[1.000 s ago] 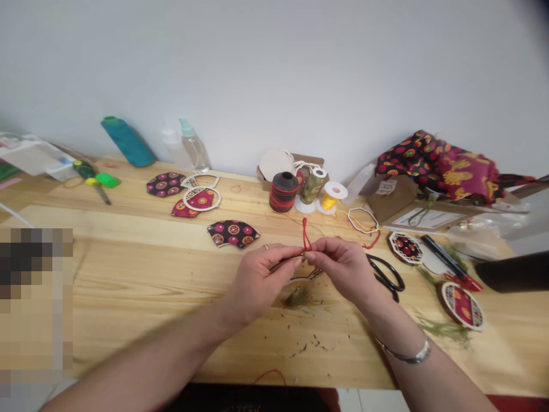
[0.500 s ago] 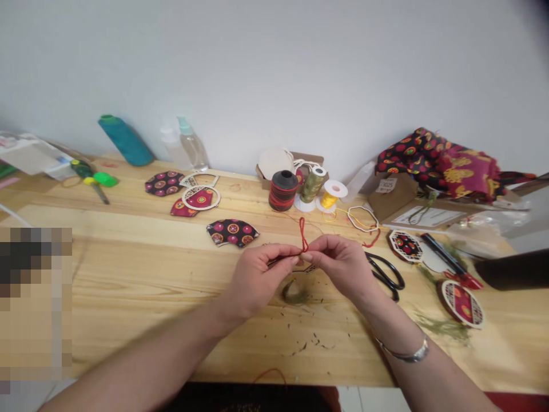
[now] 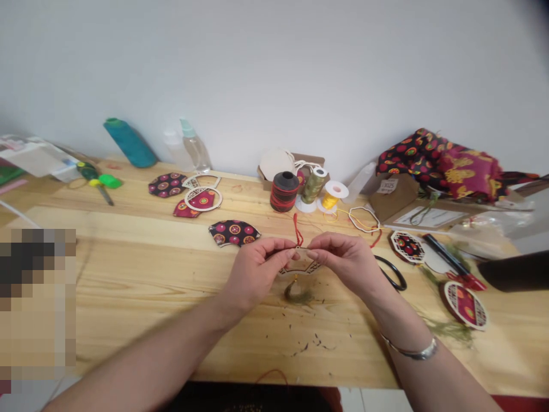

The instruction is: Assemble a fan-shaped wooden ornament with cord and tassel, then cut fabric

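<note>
Between both hands is a fan-shaped wooden frame (image 3: pixel 315 267) with cut-out lattice ends, held up over the table. My left hand (image 3: pixel 255 273) pinches its upper left edge with thumb and fingers. On the other side my right hand (image 3: pixel 349 266) pinches the upper right edge the same way. A red cord loop (image 3: pixel 297 230) rises from the frame's top middle, between the fingertips. Below the frame hangs an olive-green tassel (image 3: pixel 298 293) with a small yellow binding. Fingers cover parts of the frame's upper corners.
Behind the hands stand a red-black thread spool (image 3: pixel 284 192), a green thread cone (image 3: pixel 314 186) and a yellow thread spool (image 3: pixel 332 197). Black-handled scissors (image 3: pixel 394 273) lie beside my right wrist. A fan-shaped fabric piece (image 3: pixel 234 233) lies left; a cardboard box (image 3: pixel 392 200) stands right.
The fingertips have moved slightly apart, from the cord's base to the frame's upper edge. More of the frame shows, and the red loop leans a little left.
</note>
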{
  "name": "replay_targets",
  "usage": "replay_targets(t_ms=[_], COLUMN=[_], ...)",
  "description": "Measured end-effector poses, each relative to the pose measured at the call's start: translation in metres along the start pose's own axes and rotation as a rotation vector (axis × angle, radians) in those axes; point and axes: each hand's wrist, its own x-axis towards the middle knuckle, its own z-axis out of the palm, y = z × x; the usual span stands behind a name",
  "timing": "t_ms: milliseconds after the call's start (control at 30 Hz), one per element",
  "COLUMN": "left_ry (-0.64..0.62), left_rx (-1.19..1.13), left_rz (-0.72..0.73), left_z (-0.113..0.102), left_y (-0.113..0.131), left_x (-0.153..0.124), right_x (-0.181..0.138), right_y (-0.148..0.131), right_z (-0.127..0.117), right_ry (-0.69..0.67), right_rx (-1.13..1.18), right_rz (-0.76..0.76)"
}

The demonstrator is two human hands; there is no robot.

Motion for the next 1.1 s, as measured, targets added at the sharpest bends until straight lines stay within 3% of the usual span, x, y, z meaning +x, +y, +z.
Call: replay_targets(t_ms=[267,700,900,1100], left_ry=[-0.007,-0.036,-0.026,-0.024], left_rx=[0.044,0.059,0.076,0.203], left_rz=[0.027,0.115,0.150,0.252], left_z=[0.0017,0.0011,0.0003,0.0009], left_y=[0.0010,-0.0033,-0.0037,-0.0029], left_x=[-0.0003,-0.0008,-0.0013,-0.0047], right_x=[-0.0019,-0.0020,-0.0026,-0.0002], right_y=[0.0006,-0.0004,-0.0028,0.0007], right_z=[0.0007,-0.0003,-0.0026,-0.0050], right_ry=[0.027,0.033,-0.020,-0.151], right_rx=[-0.036,-0.048,0.036,0.364], right_rz=[-0.105,-0.096,-0.015,0.179])
